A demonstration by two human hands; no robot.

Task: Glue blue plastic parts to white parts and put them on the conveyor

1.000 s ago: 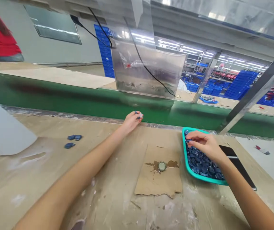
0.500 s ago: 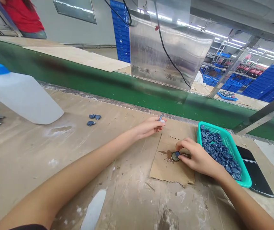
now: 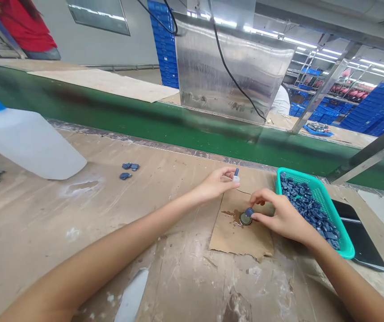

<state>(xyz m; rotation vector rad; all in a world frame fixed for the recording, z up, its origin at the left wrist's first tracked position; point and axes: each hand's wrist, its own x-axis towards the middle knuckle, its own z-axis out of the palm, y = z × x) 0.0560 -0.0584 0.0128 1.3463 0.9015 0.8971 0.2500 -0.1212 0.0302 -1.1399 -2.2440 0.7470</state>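
My left hand [image 3: 220, 182] pinches a small piece [image 3: 236, 175], part white and part dark blue, between thumb and fingers. To its right, my right hand [image 3: 272, 210] grips a small dark blue plastic piece [image 3: 249, 212] at its fingertips. That piece is just over a small round dish [image 3: 245, 218], which looks like a bottle cap. Under the dish lies a torn sheet of brown cardboard [image 3: 225, 239] with a wet brown stain. A green plastic basket [image 3: 348, 250] full of similar dark blue pieces [image 3: 302, 203] stands right of my right hand.
A white plastic bottle with a blue cap [image 3: 34, 143] lies at the left. Several loose blue pieces [image 3: 126, 175] are on the table. A black phone [image 3: 362, 241] lies beside the basket. Behind the table runs a green belt [image 3: 138, 125]. A person in red [image 3: 27, 27] is beyond it.
My left hand has moved slightly right and turned, so its piece points up. My right hand has lifted the blue piece a little off the round dish.
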